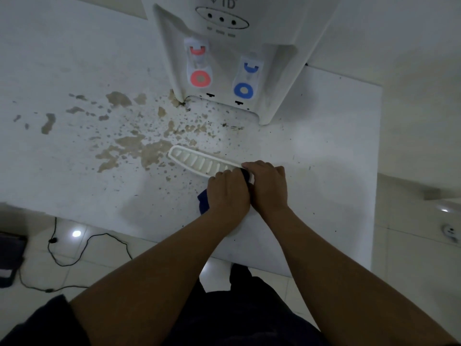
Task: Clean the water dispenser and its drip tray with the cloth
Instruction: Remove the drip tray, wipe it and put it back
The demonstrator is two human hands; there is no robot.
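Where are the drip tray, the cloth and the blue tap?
drip tray (197, 162), head view, slotted top.
cloth (204, 201), head view, corner left of the hand.
blue tap (244, 90), head view, blue ring.

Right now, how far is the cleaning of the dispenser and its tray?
Done: the drip tray is out of the water dispenser, lying on the table. In hand: the left hand presses the dark blue cloth on the tray's near end, the right hand grips that end. Left: brown stains still cover the table, and the dispenser's base looks speckled.
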